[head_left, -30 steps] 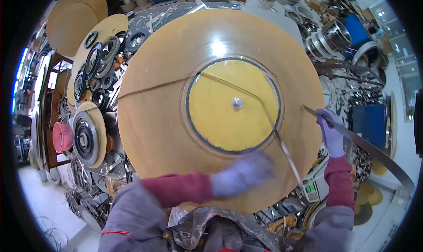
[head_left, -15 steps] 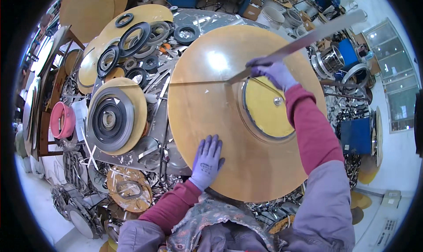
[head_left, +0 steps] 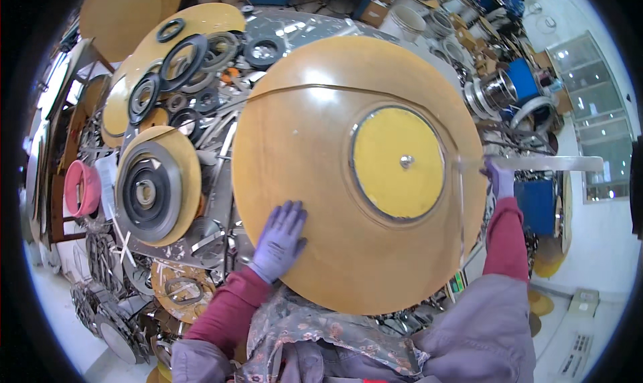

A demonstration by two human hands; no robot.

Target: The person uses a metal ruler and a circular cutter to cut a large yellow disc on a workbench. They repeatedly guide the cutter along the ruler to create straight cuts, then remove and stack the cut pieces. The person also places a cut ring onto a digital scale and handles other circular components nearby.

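Observation:
My left hand, in a pale purple glove, lies flat with fingers stretched on the lower left edge of a large round tan disc. A yellow round plate with a small metal knob sits on the disc, right of its middle. At the disc's right rim, my gloved right hand is closed on a thin metal strip, whose flat part sticks out to the right. Part of the strip crosses the disc's upper side and bends round to the right of the yellow plate.
To the left, a grey and black coil lies on a smaller tan disc. Several dark rings and metal scraps cover the grey table behind it. A pink basin is at far left; a blue box stands at right.
My right hand has moved from above the yellow plate to the disc's right rim, taking the strip along. The strip now arches over the disc. My left hand stays flat on the disc.

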